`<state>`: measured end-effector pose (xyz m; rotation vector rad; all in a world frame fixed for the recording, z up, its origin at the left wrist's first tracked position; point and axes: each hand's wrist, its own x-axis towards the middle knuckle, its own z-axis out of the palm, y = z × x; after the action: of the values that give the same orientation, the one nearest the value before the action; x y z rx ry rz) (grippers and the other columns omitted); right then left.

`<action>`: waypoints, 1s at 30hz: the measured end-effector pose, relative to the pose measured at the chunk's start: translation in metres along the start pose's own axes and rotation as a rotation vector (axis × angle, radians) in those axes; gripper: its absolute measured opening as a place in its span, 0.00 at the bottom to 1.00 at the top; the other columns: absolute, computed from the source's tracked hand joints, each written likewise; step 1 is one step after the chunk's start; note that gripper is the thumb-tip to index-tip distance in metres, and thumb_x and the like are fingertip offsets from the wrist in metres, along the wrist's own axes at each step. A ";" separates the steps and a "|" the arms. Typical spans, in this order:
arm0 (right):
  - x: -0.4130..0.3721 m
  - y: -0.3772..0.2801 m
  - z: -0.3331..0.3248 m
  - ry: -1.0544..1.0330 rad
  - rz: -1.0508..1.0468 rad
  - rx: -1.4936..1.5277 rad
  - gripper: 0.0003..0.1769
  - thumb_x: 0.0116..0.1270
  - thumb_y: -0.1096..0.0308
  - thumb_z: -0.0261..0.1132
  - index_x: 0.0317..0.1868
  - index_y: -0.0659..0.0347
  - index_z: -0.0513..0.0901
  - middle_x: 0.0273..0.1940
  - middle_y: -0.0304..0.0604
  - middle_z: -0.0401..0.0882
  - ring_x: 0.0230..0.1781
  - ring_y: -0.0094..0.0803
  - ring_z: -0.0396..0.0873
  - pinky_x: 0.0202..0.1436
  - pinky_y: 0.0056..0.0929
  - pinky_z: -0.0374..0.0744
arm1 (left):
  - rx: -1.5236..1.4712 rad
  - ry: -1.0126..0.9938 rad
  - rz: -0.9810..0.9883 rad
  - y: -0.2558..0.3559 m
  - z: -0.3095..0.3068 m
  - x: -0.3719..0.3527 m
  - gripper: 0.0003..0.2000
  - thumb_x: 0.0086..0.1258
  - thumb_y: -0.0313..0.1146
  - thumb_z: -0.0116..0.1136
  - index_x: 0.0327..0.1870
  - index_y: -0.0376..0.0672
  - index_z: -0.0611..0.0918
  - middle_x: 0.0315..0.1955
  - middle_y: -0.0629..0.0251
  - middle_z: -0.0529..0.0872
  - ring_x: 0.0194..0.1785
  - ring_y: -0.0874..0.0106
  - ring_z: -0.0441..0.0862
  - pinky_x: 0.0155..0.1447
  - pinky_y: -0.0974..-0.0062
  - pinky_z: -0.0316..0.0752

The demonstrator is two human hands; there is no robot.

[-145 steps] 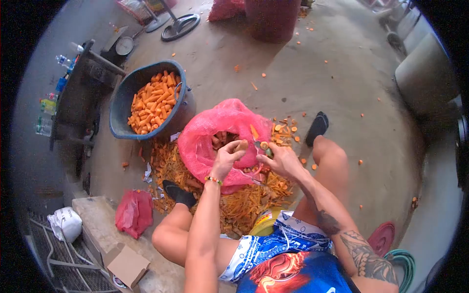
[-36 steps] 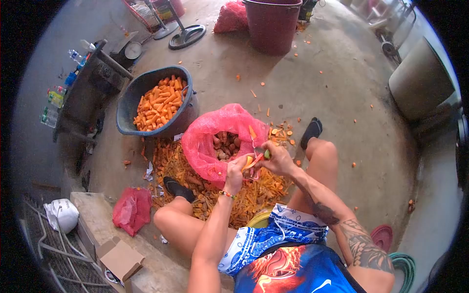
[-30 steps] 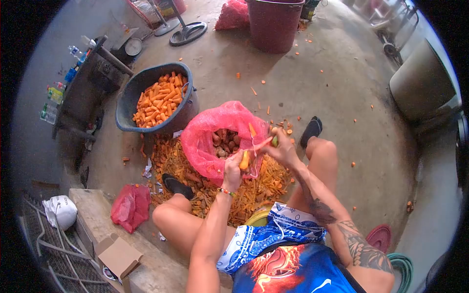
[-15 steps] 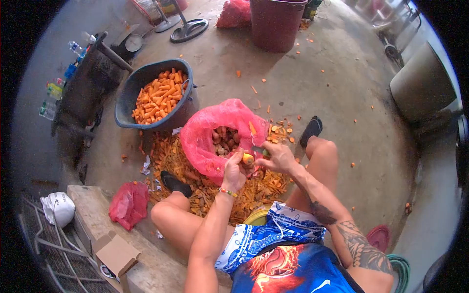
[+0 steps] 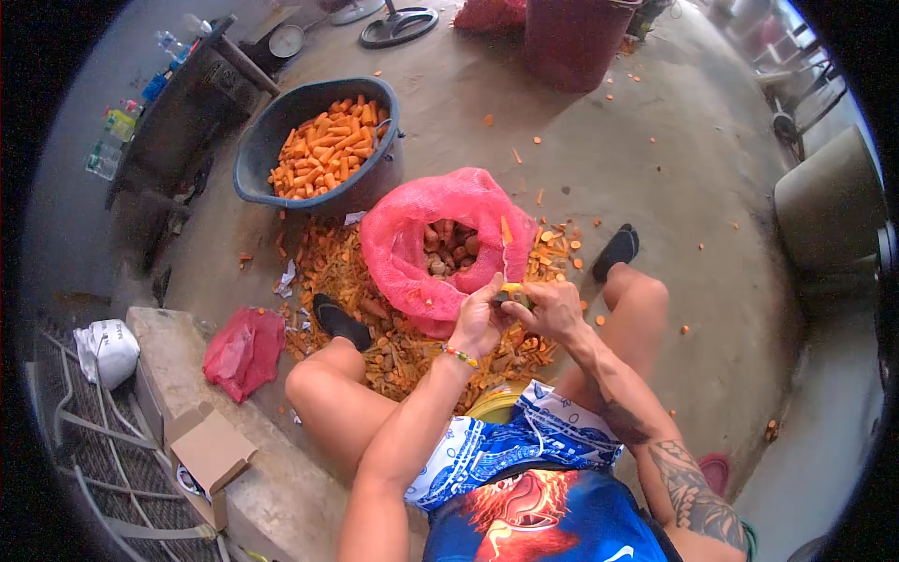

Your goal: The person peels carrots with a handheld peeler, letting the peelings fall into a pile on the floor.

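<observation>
My left hand [image 5: 479, 320] is closed around a carrot [image 5: 512, 288], whose yellow-orange part shows between my hands; the rest is hidden by fingers. My right hand [image 5: 554, 311] meets it from the right, its fingers curled around a small knife [image 5: 516, 300], mostly covered by the grip. Both hands are over the near right edge of an open pink mesh sack [image 5: 398, 272] holding unpeeled, brownish root vegetables [image 5: 448, 248]. Orange peelings and cut bits [image 5: 412, 365] cover the floor beneath, between my feet.
A dark tub [image 5: 253, 178] full of peeled carrots [image 5: 328, 150] stands beyond the sack to the left. At left are a crumpled pink bag [image 5: 245, 351], a cardboard box [image 5: 213, 450] and a concrete ledge [image 5: 281, 478]. A maroon bin [image 5: 576, 42] is at the back.
The view has shifted, so the tub and sack appear higher and farther right. My hands have come closer together, and the carrot and blade are now more covered by my fingers.
</observation>
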<state>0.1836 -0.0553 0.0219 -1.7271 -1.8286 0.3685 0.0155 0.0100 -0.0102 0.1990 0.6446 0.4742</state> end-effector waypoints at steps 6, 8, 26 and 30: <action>0.004 -0.002 -0.023 -0.111 0.147 0.138 0.20 0.68 0.47 0.67 0.41 0.58 0.84 0.29 0.55 0.81 0.34 0.58 0.82 0.38 0.51 0.78 | -0.008 0.422 0.242 0.038 -0.032 0.044 0.11 0.69 0.27 0.50 0.51 0.41 0.76 0.32 0.65 0.82 0.34 0.69 0.81 0.41 0.64 0.81; -0.001 0.012 -0.016 -0.141 0.139 0.082 0.24 0.70 0.42 0.65 0.42 0.57 0.83 0.28 0.56 0.82 0.33 0.57 0.84 0.37 0.52 0.79 | 0.067 0.483 0.288 0.066 -0.080 0.071 0.13 0.68 0.27 0.51 0.53 0.40 0.74 0.32 0.64 0.81 0.31 0.70 0.79 0.36 0.65 0.80; 0.032 0.012 -0.003 -0.463 0.286 0.088 0.31 0.73 0.37 0.60 0.36 0.62 0.77 0.28 0.59 0.81 0.33 0.62 0.82 0.38 0.56 0.77 | 2.076 0.811 -0.036 0.074 -0.197 0.136 0.12 0.63 0.36 0.61 0.42 0.41 0.91 0.44 0.47 0.91 0.49 0.47 0.89 0.51 0.50 0.84; 0.030 0.010 0.000 -0.475 0.298 0.067 0.31 0.73 0.37 0.60 0.37 0.63 0.77 0.27 0.60 0.81 0.33 0.62 0.82 0.38 0.57 0.77 | 2.084 0.743 -0.016 0.085 -0.233 0.143 0.14 0.62 0.37 0.63 0.45 0.40 0.91 0.45 0.48 0.91 0.50 0.49 0.89 0.52 0.53 0.84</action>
<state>0.1921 -0.0246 0.0231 -1.9902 -1.8345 1.0239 -0.0597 0.1610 -0.2413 2.0386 1.6723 -0.3764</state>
